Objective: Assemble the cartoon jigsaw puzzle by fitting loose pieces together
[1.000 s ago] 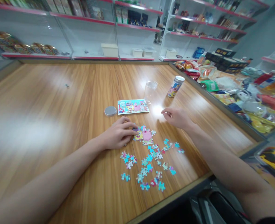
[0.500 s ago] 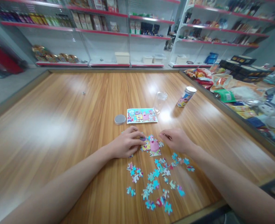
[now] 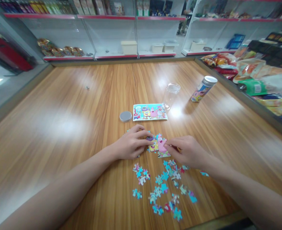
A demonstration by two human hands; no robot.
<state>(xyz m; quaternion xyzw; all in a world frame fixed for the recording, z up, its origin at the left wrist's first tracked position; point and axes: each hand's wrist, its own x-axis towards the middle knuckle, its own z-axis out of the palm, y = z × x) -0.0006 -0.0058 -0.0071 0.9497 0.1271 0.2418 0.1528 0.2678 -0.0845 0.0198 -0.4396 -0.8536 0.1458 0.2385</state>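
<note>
A partly joined jigsaw puzzle [image 3: 161,145] with a pink and a yellow cartoon figure lies on the table in front of me. My left hand [image 3: 134,142] rests over its left part, fingers spread and fingertips on the pieces, hiding some of them. At the puzzle's right edge my right hand [image 3: 187,150] is closed in a pinch, thumb and forefinger touching the pink figure's side; the piece between them is mostly hidden. Loose jigsaw pieces [image 3: 164,175], mostly light blue, are scattered nearer to me. Beyond the puzzle lies a picture card [image 3: 150,112] with the same characters.
Left of the card is a round metal lid [image 3: 125,116]. A clear jar [image 3: 171,96] and a printed canister [image 3: 203,89] stand to the right. Packaged goods [image 3: 258,75] line the table's right side. Shelves [image 3: 107,36] run along the back.
My right hand has moved left and closed in on the puzzle's right edge, covering a piece there. The left hand stays on the puzzle. The view has tilted down slightly.
</note>
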